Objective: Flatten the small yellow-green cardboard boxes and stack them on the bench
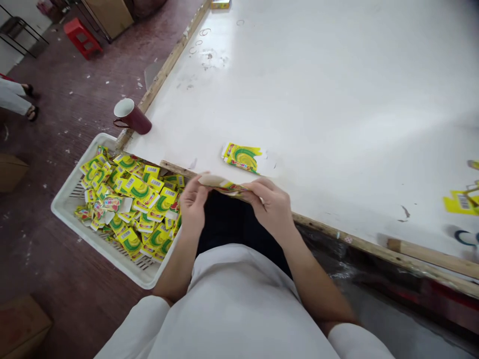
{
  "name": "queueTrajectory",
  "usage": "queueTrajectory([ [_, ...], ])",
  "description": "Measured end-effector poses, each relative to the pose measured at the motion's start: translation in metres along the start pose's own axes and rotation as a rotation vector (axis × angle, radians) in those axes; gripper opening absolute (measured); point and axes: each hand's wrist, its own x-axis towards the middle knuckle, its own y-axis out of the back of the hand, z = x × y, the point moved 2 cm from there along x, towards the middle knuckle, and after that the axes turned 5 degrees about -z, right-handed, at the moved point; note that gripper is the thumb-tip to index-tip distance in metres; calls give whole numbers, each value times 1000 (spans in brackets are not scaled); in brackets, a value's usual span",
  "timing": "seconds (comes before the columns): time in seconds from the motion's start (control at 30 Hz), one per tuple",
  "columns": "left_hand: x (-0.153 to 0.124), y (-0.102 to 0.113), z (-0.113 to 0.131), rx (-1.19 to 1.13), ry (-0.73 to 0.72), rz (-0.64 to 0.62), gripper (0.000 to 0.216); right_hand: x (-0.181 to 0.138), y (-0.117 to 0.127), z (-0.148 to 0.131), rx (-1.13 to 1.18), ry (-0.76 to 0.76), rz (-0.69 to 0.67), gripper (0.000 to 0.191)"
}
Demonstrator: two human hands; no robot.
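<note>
Between my two hands, at the table's near edge, is a small printed carton [229,187], seen nearly edge-on. My left hand [194,199] pinches its left end, where a pale flap shows. At the other end, the fingers of my right hand [270,202] are closed on it. Just beyond lies a flat yellow and green carton [241,157] with white flaps on the white table [318,99]. Beside my left arm, a white plastic basket [99,259] holds many similar yellow and green cartons [140,187].
A maroon mug [136,119] stands at the table's left corner by the wooden edging [175,52]. More yellow card pieces [462,202] and a wooden stick [430,257] lie at right. On the floor are a red stool [82,39] and cardboard boxes [22,326]. A person's legs [15,94] show far left.
</note>
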Motion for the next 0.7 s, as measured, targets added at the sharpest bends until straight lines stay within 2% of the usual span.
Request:
queueTrajectory([
  [0.07, 5, 12, 22, 163, -105, -139, 69, 1, 11, 0, -113, 33, 23, 25],
  [0.17, 10, 10, 43, 500, -139, -500, 96, 1, 13, -8, -168, 148, -68, 31],
  [0.23, 9, 0, 42, 656, -76, -708, 87, 0, 9, -15, -130, 229, -146, 34],
  [0.27, 8, -6, 38, 699, -44, -739, 79, 0, 8, -17, -111, 237, -138, 35],
  [0.33, 6, -16, 27, 760, 0, -652, 69, -2, 8, -17, -71, 170, -22, 47],
  [0.4, 2, -22, 15, 808, -16, -502, 73, -4, 7, -11, 18, 34, 93, 69],
  [0.43, -1, -25, 11, 826, -53, -450, 77, -5, 4, -7, 104, -44, 87, 75],
  [0.47, -4, -28, 7, 835, -105, -423, 79, -6, -1, -3, 222, -131, 39, 73],
  [0.6, -13, -36, 3, 826, -382, -387, 81, -7, -24, 9, 807, -452, -291, 57],
  [0.7, -16, -37, 5, 776, -531, -433, 69, -6, -29, 10, 969, -506, -366, 58],
])
